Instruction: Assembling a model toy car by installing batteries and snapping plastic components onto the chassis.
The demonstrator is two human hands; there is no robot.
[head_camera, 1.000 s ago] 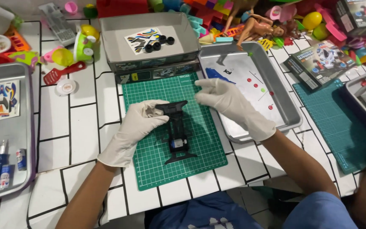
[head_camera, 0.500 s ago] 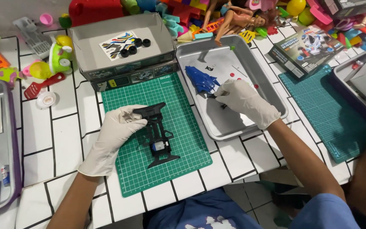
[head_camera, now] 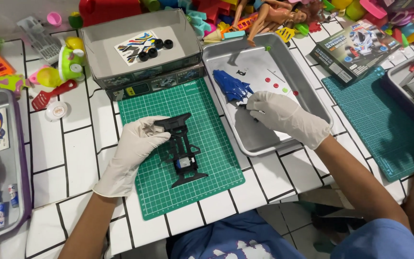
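Left hand (head_camera: 137,141) grips black chassis (head_camera: 182,152) at its 10 o'clock end; light, stiff plastic, prob. fragile. Right hand (head_camera: 283,117) pinches a small part in metal tray (head_camera: 264,144).

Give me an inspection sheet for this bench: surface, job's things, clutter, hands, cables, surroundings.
Surface: white tiled table with a green cutting mat in the middle.
Job's things: black toy car chassis on the mat; blue car body shell and small parts in the metal tray.
Clutter: open box with sticker sheet and four black wheels; plastic toys along the far edge.
Hands: left hand, gloved, grips the chassis front; right hand, gloved, pinches a small part in the tray.
Cables: nothing seen.
Surroundings: second cutting mat and kit box at right; side tray at left.
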